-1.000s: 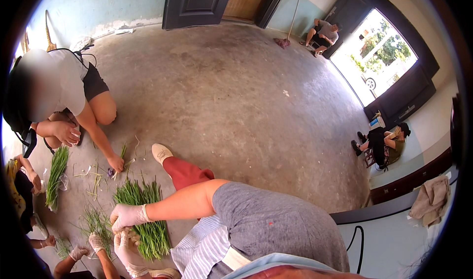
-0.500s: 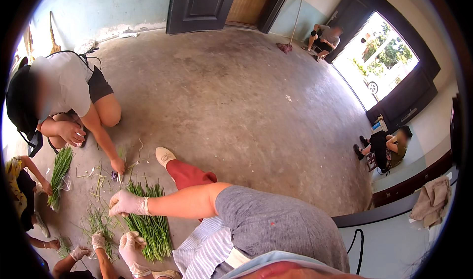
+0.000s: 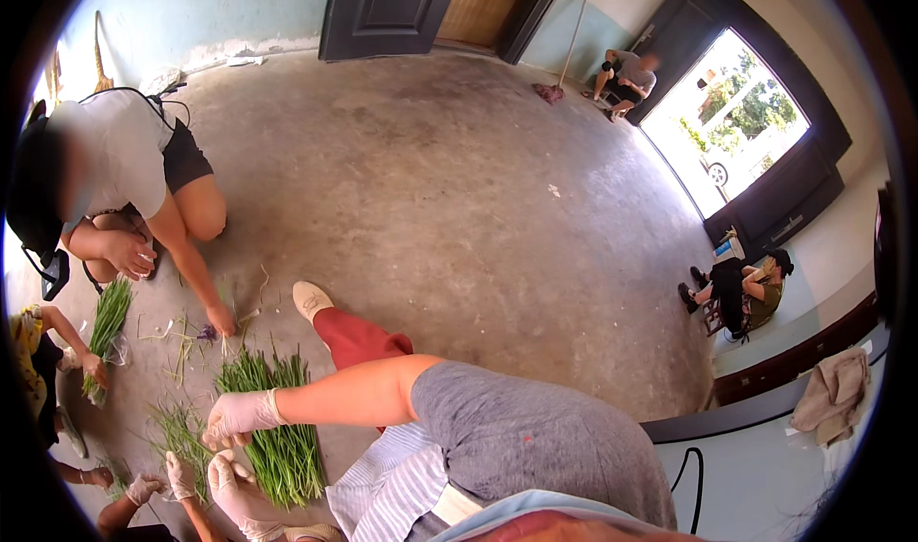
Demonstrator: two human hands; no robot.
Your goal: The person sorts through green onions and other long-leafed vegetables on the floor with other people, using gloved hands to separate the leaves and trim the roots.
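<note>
Closest in, at about 7 o'clock: my left hand [image 3: 234, 489], white glove on, sits at the butt end of the pile of greens [image 3: 282, 446]. It looks mostly open, fingers pointing up, nothing gripped that I can see. Just above it the right hand [image 3: 239, 416], also gloved, lies on the pile's left edge with the fingers half curled. I honestly can't tell if it's pinching any stalks.

What's changed in the last second? Barely anything. Both hands have stayed on the same bunch, the right one only wobbled a bit, and the greens are still fanned out flat on the floor [image 3: 430, 178]. So I'd guess it's still the sorting and squaring-up stage, nothing lifted yet.

My red trouser leg [image 3: 359, 336] and pale shoe [image 3: 311, 300] point toward 11. Loose stalks [image 3: 177, 432] lie left of the pile, and another person's gloved hand [image 3: 143, 489] comes in at 8. Further out at 10, a crouching person [image 3: 120, 159] has a hand [image 3: 222, 320] down by the leaf tips.

Packaging: only what looks like clear plastic [image 3: 120, 351] around a second bunch [image 3: 107, 317] at 9. No labels or signs visible. Far off are a dark door [image 3: 382, 6] at 12, a bright doorway [image 3: 736, 121] at 2, and a beige cloth [image 3: 832, 398] at 3.
</note>
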